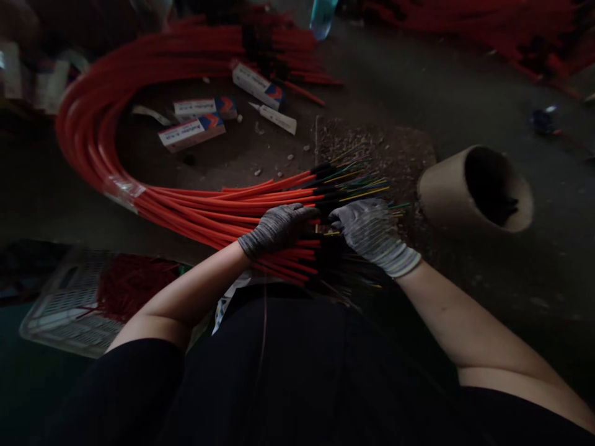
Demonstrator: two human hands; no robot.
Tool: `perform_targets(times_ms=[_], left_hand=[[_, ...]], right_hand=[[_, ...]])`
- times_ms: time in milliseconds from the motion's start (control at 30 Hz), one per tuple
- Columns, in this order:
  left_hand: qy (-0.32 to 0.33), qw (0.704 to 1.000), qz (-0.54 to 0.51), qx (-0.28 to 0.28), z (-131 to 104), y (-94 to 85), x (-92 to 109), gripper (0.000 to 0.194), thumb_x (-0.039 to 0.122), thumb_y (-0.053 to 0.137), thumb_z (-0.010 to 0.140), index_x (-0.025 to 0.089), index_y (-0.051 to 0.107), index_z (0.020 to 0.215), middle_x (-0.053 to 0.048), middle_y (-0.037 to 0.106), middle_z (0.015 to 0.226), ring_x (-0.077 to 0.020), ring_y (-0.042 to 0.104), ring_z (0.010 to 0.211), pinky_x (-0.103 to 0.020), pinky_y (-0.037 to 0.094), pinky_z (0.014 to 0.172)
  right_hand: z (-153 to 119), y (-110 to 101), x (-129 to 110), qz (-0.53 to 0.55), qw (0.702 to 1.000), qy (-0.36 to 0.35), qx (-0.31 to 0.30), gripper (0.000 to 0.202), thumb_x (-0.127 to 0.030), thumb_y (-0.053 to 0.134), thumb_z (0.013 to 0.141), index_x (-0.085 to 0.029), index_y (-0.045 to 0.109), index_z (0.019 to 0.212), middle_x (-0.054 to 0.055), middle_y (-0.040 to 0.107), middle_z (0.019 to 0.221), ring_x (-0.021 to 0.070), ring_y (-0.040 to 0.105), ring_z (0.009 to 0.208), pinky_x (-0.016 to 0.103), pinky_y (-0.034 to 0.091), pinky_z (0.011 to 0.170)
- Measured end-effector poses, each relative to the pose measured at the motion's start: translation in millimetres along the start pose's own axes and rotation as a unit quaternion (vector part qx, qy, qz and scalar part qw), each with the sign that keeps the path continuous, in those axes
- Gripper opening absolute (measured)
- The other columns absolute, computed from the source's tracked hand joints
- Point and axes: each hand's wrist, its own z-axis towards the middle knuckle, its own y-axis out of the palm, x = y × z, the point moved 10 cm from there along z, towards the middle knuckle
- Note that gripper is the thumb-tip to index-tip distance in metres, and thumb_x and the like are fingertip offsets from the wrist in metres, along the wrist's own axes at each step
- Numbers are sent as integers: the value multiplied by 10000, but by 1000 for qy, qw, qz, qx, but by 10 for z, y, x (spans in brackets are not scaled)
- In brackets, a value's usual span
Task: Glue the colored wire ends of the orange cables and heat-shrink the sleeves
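A thick bundle of orange-red cables (pixel 199 207) curves round from the back left, wrapped in clear tape (pixel 124 191), and fans out at the middle. Black sleeves (pixel 328 195) cover the cable ends, with thin coloured wires (pixel 367 186) sticking out to the right. In a grey knit glove, my left hand (pixel 279 228) is closed on an orange cable near its black end. My right hand (pixel 365 229), in a lighter striped glove, has its fingers pinched together at the black sleeve beside the wires; exactly what they grip is hidden.
Small boxes (pixel 191 131) and a white tube (pixel 277 119) lie inside the cable loop. A cardboard cylinder (pixel 444 186) with dark contents stands at the right, near a rough board (pixel 395 145). At the lower left is a plastic basket (pixel 56 316) holding red pieces.
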Motion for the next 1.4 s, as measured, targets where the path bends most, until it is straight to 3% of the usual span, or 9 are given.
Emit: perform_targets(times_ms=[133, 300, 433, 500, 633, 867, 1067, 1200, 1400], left_hand=[[30, 1000, -1, 0, -35, -24, 25, 398, 341, 552, 998, 228, 660, 1364, -102, 729, 1103, -208, 721, 957, -245, 514, 718], [58, 998, 14, -21, 54, 10, 45, 374, 301, 550, 988, 231, 673, 1334, -96, 720, 1101, -209, 701, 967, -261, 498, 748], [13, 989, 145, -21, 197, -89, -8, 331, 319, 526, 979, 191, 728, 1208, -149, 704, 1137, -273, 678, 1006, -318, 488, 737], [10, 982, 173, -80, 182, -53, 1, 334, 315, 500, 978, 150, 752, 1121, -163, 719, 1040, -277, 690, 909, -317, 469, 674], [41, 963, 191, -186, 39, 59, 51, 330, 275, 507, 942, 101, 774, 1026, -160, 726, 836, -271, 683, 759, -326, 457, 629], [82, 946, 226, -218, 71, 164, 94, 359, 257, 495, 888, 103, 772, 1057, -190, 718, 807, -306, 672, 717, -349, 441, 587], [63, 952, 247, -169, -81, 122, 80, 431, 230, 324, 975, 32, 681, 1113, -225, 696, 851, -324, 675, 720, -383, 460, 581], [12, 968, 227, -103, -144, -42, -38, 385, 248, 349, 1014, 83, 644, 1198, -196, 706, 977, -320, 703, 900, -375, 500, 666], [-27, 969, 226, -101, -219, -110, -149, 346, 192, 439, 979, 154, 684, 1220, -171, 711, 1105, -326, 691, 1019, -377, 516, 721]], right_hand=[[-22, 26, 41, 14, 1000, -3, 5, 311, -278, 447, 1009, -137, 721, 1051, 126, 752, 955, 265, 613, 903, 367, 314, 814], [32, 18, 51, 44, 999, -3, 11, 341, -281, 445, 999, -139, 744, 1078, 147, 759, 984, 279, 646, 968, 402, 385, 890], [35, -247, 311, 119, 989, 51, 68, 404, -310, 431, 1015, -187, 691, 1299, 126, 696, 1329, 287, 635, 1207, 450, 437, 1026], [-32, -350, 457, 201, 973, 74, 87, 403, -327, 454, 1010, -197, 694, 1306, 96, 710, 1315, 257, 670, 1189, 407, 490, 1017], [-158, -189, 363, 279, 960, 27, -9, 350, -309, 513, 975, -198, 749, 1207, 65, 776, 1160, 233, 732, 1082, 359, 553, 956], [-96, -7, 146, 173, 983, 21, -58, 345, -235, 478, 980, -190, 741, 1199, 82, 758, 1208, 238, 714, 1108, 359, 520, 979], [-154, 131, 204, 8, 978, 70, -197, 353, -234, 471, 977, -240, 709, 1237, 90, 759, 1173, 269, 698, 1026, 363, 465, 809], [-165, 31, 300, -22, 984, 85, -152, 364, -243, 452, 975, -195, 715, 1223, 132, 735, 1198, 314, 649, 1098, 408, 422, 830], [-187, -165, 416, 6, 994, 96, -59, 350, -292, 471, 975, -236, 762, 1162, 118, 732, 1180, 346, 598, 1111, 471, 382, 890]])
